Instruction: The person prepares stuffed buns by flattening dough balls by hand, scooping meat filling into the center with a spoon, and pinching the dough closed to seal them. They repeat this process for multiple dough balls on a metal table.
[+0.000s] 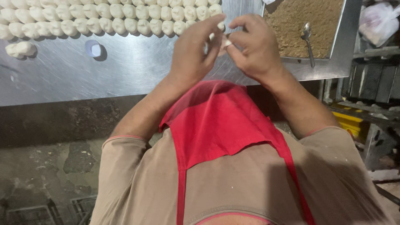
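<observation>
Both hands pinch one small dough piece (225,41) between fingertips. Left hand (192,54) and right hand (255,48) meet above the steel desk (137,66). Dough ball rows (104,18) lie beyond.

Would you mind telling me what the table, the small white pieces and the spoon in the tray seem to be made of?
The table looks like brushed stainless steel: grey, with streaky reflections. The small white pieces appear to be soft dough, matte and rounded; both hands pinch one. The spoon seems polished metal, lying on brown crumbly filling.
</observation>
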